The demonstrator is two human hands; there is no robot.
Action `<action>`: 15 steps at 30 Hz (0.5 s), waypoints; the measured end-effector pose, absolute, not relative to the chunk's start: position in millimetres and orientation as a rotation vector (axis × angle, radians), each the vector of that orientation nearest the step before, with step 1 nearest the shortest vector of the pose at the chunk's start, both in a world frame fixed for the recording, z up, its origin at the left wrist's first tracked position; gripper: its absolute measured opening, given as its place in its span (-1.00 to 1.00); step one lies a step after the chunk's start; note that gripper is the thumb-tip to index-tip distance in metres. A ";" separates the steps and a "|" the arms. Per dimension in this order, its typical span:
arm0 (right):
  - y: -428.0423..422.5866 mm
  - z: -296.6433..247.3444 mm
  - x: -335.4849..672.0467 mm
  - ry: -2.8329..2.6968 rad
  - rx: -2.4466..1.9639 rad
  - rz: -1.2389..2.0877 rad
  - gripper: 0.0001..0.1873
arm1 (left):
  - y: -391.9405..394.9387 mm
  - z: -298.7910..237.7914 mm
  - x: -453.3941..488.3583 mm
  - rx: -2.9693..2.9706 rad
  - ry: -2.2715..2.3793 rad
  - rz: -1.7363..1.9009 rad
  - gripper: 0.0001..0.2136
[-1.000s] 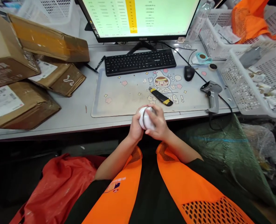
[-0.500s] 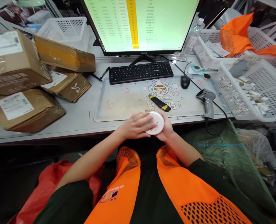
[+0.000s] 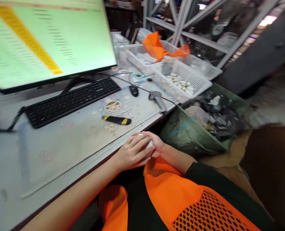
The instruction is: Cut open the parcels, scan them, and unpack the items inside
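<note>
Two hands cupped on a small white object at the desk edge

Both hands sit together just off the front edge of the desk (image 3: 60, 160), above the orange vest (image 3: 181, 199). Left hand (image 3: 134, 154) lies on top, fingers (image 3: 142, 141) curled down over a small white object (image 3: 149, 144); only a sliver of white shows between the hands. Right hand (image 3: 158, 146) is under and behind it, mostly hidden, fingers wrapped around the far side. Grip: both closed on the object, shape not readable from this angle.

On the desk, near the hands: printed desk mat (image 3: 84, 134) with a black-and-yellow utility knife (image 3: 116, 120) lying flat on it, well clear of the fingers. Black keyboard (image 3: 70, 99) sits behind the mat, below the monitor (image 3: 48, 41), which shows a green sheet with a yellow column. Mouse (image 3: 133, 90) and grey barcode scanner (image 3: 158, 98) lie further right, cables trailing.

Right end of the desk: white mesh baskets (image 3: 181, 77), the near one holding small pale items, the far one with orange fabric (image 3: 157, 45) draped in it. Green sack (image 3: 188, 134) stands on the floor just beside the desk, stuffed with plastic wrapping. Metal racking (image 3: 181, 16) in the background, blurred.
</note>
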State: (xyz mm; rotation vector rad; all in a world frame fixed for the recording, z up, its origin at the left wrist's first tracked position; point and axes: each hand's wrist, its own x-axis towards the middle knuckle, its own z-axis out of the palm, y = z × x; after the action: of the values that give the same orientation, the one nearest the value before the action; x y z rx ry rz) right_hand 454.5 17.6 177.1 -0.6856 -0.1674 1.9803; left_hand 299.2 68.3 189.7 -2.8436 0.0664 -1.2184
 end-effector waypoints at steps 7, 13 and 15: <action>-48.4 157.8 509.5 -0.361 -0.705 1.519 -0.61 | 65.2 161.9 366.8 -3.199 0.204 -1.359 -0.32; -95.5 148.7 518.2 -0.545 -1.028 0.776 -0.48 | 21.5 142.6 393.7 -4.045 -0.693 -1.660 -0.20; -96.3 144.9 521.9 -0.702 -1.233 0.574 -0.49 | 14.5 144.9 392.1 -4.179 -1.025 -1.653 -0.34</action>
State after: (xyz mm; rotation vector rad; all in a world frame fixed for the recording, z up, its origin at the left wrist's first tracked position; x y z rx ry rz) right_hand 521.9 -96.3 144.9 -1.2332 -0.7019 0.5741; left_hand 392.1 14.5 144.9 -4.1787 -1.0247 -1.6534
